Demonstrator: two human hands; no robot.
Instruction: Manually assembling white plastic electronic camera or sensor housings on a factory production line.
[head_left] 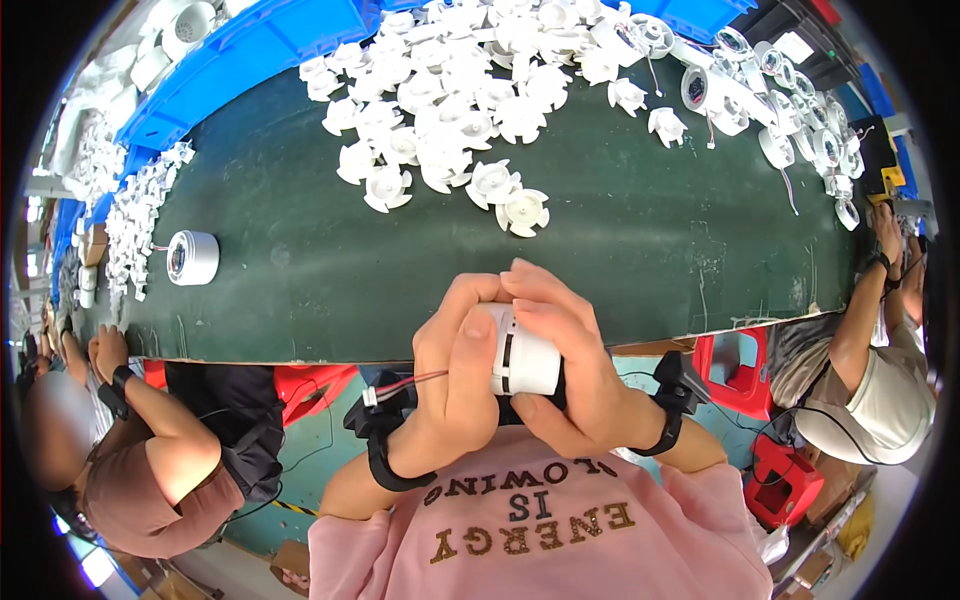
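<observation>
A white cylindrical housing (535, 362) with a dark slotted band is clasped between my two hands, close to my body at the table's near edge. My left hand (455, 365) wraps its left side, the thumb lying along it. My right hand (585, 370) curls round the right side, fingers over the top and thumb underneath. Thin dark and red wires (425, 378) run out to the left past my left hand and end in a small white plug (372, 395). The fingers hide much of the housing. Beyond my hands lie white fan impellers (524, 211) on the table.
The dark green table (300, 290) carries a pile of impellers (420, 95), a white motor unit (193, 257) at left and more wired units (790, 110) at right. Blue bins (260, 50) line the back. Co-workers (150, 450) sit left and right (870, 390), near red stools (785, 480).
</observation>
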